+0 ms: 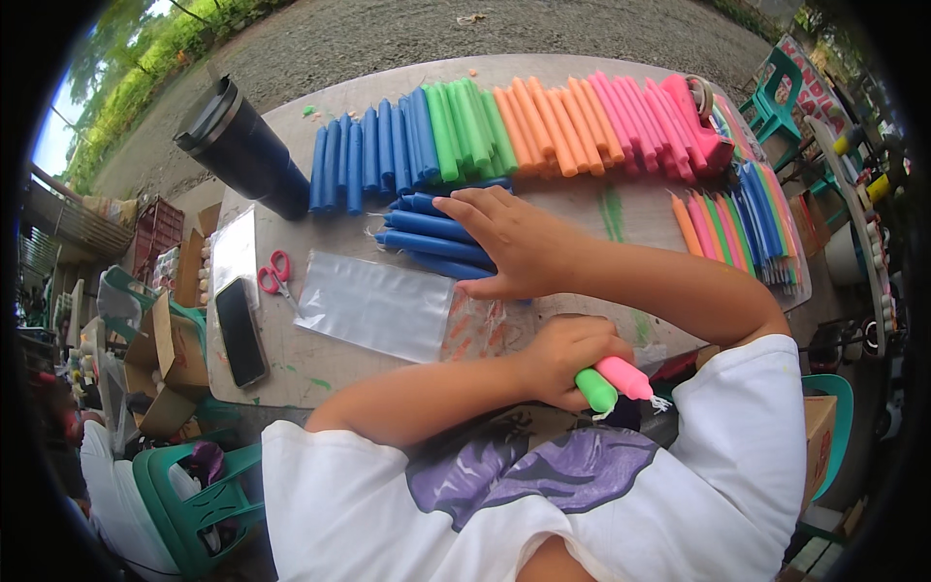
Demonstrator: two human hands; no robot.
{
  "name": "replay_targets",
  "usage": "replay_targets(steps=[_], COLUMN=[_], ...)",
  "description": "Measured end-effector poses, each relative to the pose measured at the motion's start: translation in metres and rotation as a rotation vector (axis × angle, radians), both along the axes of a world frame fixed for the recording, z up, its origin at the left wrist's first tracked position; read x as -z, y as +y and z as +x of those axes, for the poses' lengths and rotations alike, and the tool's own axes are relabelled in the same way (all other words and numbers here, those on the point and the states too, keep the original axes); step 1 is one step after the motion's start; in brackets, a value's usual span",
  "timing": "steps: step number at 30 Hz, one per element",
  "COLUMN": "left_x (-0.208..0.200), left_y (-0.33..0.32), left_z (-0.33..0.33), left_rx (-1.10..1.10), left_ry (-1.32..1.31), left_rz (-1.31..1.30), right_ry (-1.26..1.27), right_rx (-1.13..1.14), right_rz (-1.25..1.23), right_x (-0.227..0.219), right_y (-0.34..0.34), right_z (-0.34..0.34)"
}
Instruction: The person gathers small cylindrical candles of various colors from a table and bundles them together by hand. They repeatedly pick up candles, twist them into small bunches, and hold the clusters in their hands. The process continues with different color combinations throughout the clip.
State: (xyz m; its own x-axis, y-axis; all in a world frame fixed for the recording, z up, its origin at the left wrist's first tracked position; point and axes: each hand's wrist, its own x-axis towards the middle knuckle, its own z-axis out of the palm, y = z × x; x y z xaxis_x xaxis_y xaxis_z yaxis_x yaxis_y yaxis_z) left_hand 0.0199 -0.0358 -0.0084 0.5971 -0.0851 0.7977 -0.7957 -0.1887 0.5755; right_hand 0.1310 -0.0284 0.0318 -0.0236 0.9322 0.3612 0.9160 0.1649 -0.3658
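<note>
Close to my body, my left hand [572,357] is closed around a green candle [595,390] and a pink candle [624,377], wick ends pointing down toward my shirt. My right hand [504,242] crosses over it, fingers spread and touching a pile of blue candles [427,240] lying on the table. Part of that pile is hidden under the palm. Beyond the hand stretches a row of blue candles [370,155], green candles [467,126], orange candles [558,126] and pink candles [648,121]. A clear plastic bag [373,306] lies just left of my right hand.
On the table's [291,349] left are a dark tumbler [247,145], pink-handled scissors [275,274] and a phone [240,332]. A pink tape dispenser [700,131] stands at the far right, near packs of mixed candles [742,228]. Green chairs [184,495] and boxes surround the table.
</note>
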Motion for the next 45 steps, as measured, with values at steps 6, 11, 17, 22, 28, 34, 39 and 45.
replay_targets(steps=[6,11,17,22,28,34,39,45], left_x=[-0.002,-0.001,-0.002,0.000,0.009,0.012,0.004,0.015], left_y=[0.004,0.002,0.002,0.003,0.010,0.016,0.016,0.017], left_z=[-0.003,-0.002,-0.004,-0.005,-0.006,-0.002,0.014,0.010], left_rx=[0.009,-0.010,-0.009,0.017,-0.100,-0.432,-0.347,-0.312], left_ry=[0.049,0.045,0.045,0.091,0.050,0.203,0.141,0.221], left_rz=[0.014,0.013,0.025,0.011,-0.029,-0.294,-0.372,-0.290], right_ry=[-0.290,-0.288,-0.297,0.027,0.842,1.240,1.273,0.944], right_rx=[0.183,0.190,0.120,0.034,0.147,0.317,0.331,0.344], right_rz=[-0.287,-0.336,-0.358,-0.449,-0.097,0.316,0.455,0.560], right_x=[-0.006,0.003,0.004,-0.010,-0.031,0.000,0.022,0.048], right_y=[0.033,0.041,0.039,0.033,-0.036,-0.107,-0.122,-0.118], right_z=[-0.028,-0.040,-0.045,-0.025,0.026,0.004,-0.019,-0.030])
